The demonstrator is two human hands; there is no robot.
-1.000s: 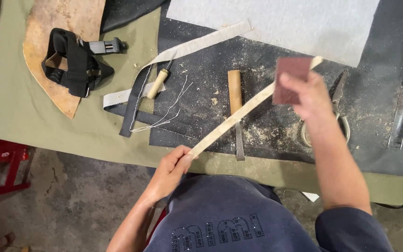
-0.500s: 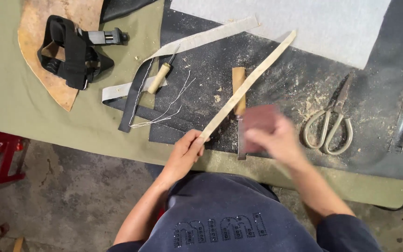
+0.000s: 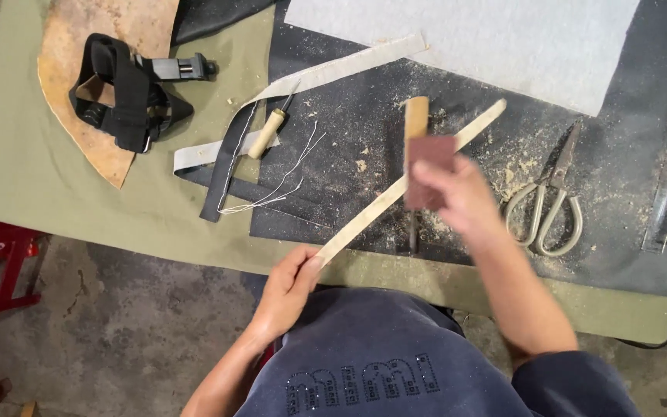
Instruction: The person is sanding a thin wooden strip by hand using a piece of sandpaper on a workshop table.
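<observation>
The left hand (image 3: 287, 289) is pinching the near end of a long pale strip (image 3: 380, 208) just off the front edge of the tabletop (image 3: 40, 185), fingers closed around it. The strip is running diagonally up and to the right across the dark mat (image 3: 333, 139), its far end lying near the middle of the mat, below the white sheet (image 3: 503, 38). The right hand (image 3: 453, 193) is blurred with motion; it is closed on a reddish-brown sanding piece (image 3: 430, 158) and pressing it against the strip about midway along — how tightly, the blur is not showing.

The strip is looking thin, light and springy — stiff enough to span from hand to mat without sagging, yet likely to bend or snap if pushed hard at mid-length. Holding it at the very end, as the left hand is doing, is leaving the whole length free; a hold nearer the rubbed spot would probably steady it more. The dust on the mat suggests its surface is dry and not slippery.

A wooden-handled tool (image 3: 415, 123) is lying under the strip, scissors (image 3: 550, 208) to the right, an awl (image 3: 268, 131) and dark straps (image 3: 225, 170) to the left.
</observation>
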